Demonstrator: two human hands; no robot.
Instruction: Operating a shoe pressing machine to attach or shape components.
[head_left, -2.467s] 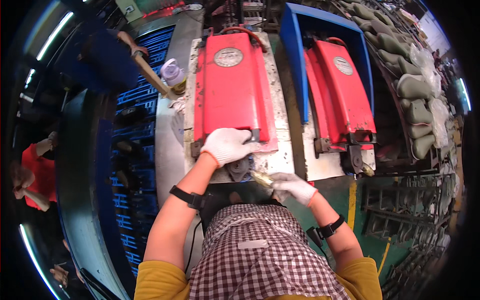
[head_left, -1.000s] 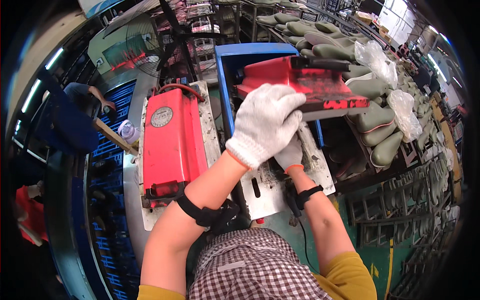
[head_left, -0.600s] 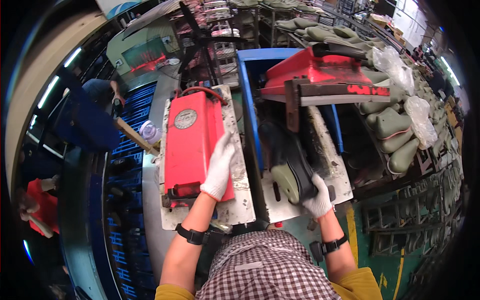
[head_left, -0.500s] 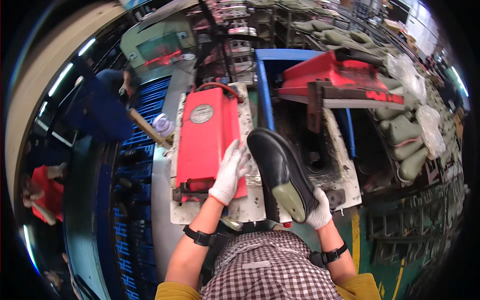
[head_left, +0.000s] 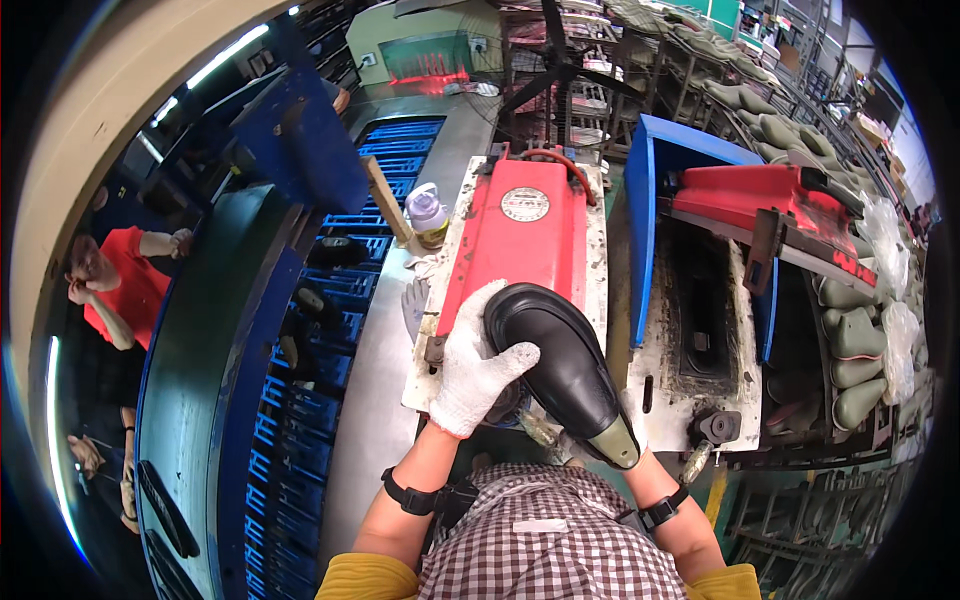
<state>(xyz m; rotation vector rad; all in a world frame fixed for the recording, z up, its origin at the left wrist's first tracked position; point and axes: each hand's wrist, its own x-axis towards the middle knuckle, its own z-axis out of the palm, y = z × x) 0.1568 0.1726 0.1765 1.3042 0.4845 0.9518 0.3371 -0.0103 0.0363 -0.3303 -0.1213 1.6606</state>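
Note:
A black shoe (head_left: 560, 350) on an olive-green last (head_left: 613, 440) is held over the front of the bench, its toe pointing away to the left. My left hand (head_left: 478, 375), in a white knit glove, grips the toe end from the left with the thumb across its upper face. Under the heel end is my right hand (head_left: 640, 425), also gloved; the shoe covers most of it and its fingers are hidden. Just beyond the shoe lies a red press cover (head_left: 515, 240) with a round plate, on a paint-chipped white base (head_left: 425, 365).
To the right, a second red cover (head_left: 745, 200) stands raised beside a blue panel (head_left: 643, 230). Olive lasts (head_left: 858, 370) fill racks at far right. At left are a purple-lidded bottle (head_left: 427, 215), a grey glove (head_left: 413, 305) and a blue slatted conveyor (head_left: 350, 270). A person in red (head_left: 130, 275) is beyond it.
My left hand has gone from open beside the shoe to gripping its toe end. The shoe has turned over more, and my right hand has slipped behind its heel. The view has swung left.

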